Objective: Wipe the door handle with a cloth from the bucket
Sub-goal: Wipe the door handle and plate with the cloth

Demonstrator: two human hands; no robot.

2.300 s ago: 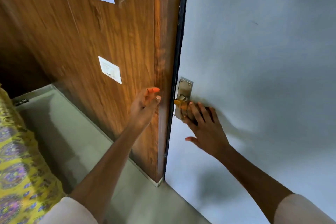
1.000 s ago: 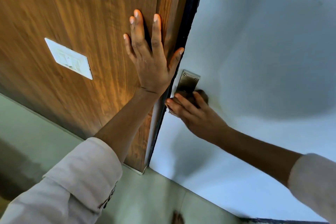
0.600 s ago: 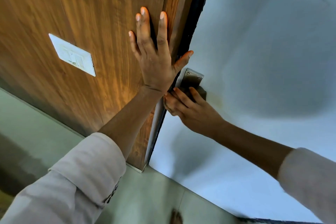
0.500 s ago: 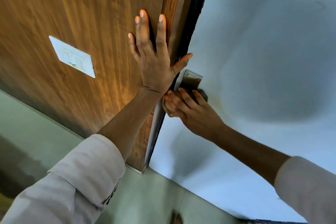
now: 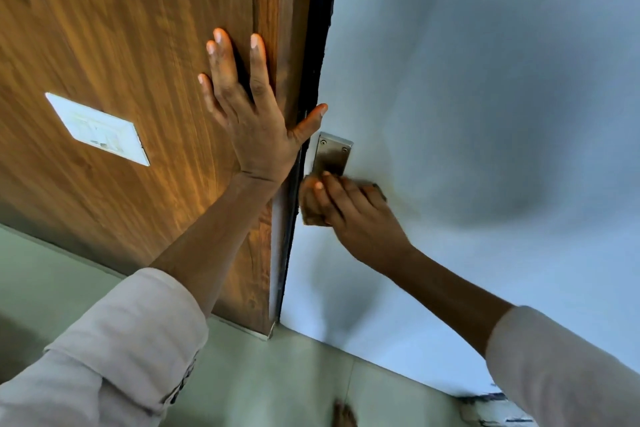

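Observation:
A brushed metal handle plate (image 5: 332,156) is screwed to the pale blue-grey door (image 5: 485,97) near its left edge. Just below the plate, my right hand (image 5: 356,218) presses a brownish cloth (image 5: 310,208) against the door. The handle itself is hidden under the hand and cloth. My left hand (image 5: 249,114) lies flat with fingers spread on the wooden panel (image 5: 138,28) beside the door edge, and its thumb reaches across the dark gap towards the plate. The bucket is out of view.
A white switch plate (image 5: 98,130) sits on the wooden panel at the left. A black strip (image 5: 318,28) runs down the door edge. Pale green floor tiles (image 5: 277,374) lie below, with a foot (image 5: 343,414) at the bottom edge.
My right hand has slid slightly down and left over the handle, and the cloth now shows past my fingers. My left hand stays flat on the wood.

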